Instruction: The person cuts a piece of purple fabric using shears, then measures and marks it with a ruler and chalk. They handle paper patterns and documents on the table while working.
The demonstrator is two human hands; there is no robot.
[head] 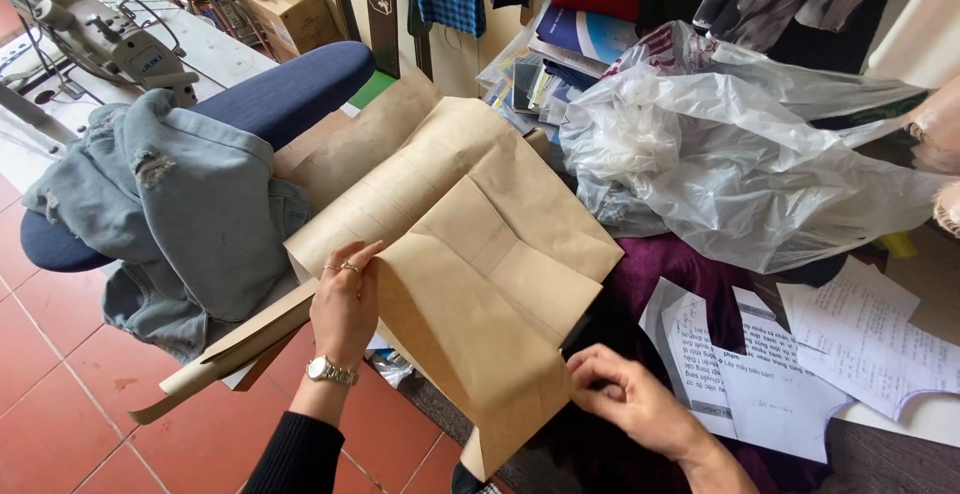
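A large sheet of brown pattern paper (480, 254), creased and folded over itself in several panels, lies in the middle of the view and serves as the landmark here. The left hand (345, 304) presses flat against the paper's left edge, fingers together and pointing up, with rings on two fingers and a wristwatch (331, 371) just below on the wrist above a black sleeve. The right hand (625, 399) sits at the paper's lower right corner, its fingertips pinched narrowly on the edge of the lowest folded panel, so the paper spans the gap between both hands. More brown paper pieces (250, 339) stick out from under the sheet at its lower left, hanging over a red tiled floor (70, 394). Left of the paper, a pale blue denim garment (170, 214) with frayed patches drapes over a navy padded ironing board (290, 89). Beyond that, at the far upper left, stands a white sewing machine (100, 34). Right of the paper and above it, a crumpled clear plastic bag (720, 154) rests on the pile. Under the paper's right side lies dark purple velvet cloth (680, 274), and further right, printed white paper sheets (800, 354) lie overlapping near the right hand.
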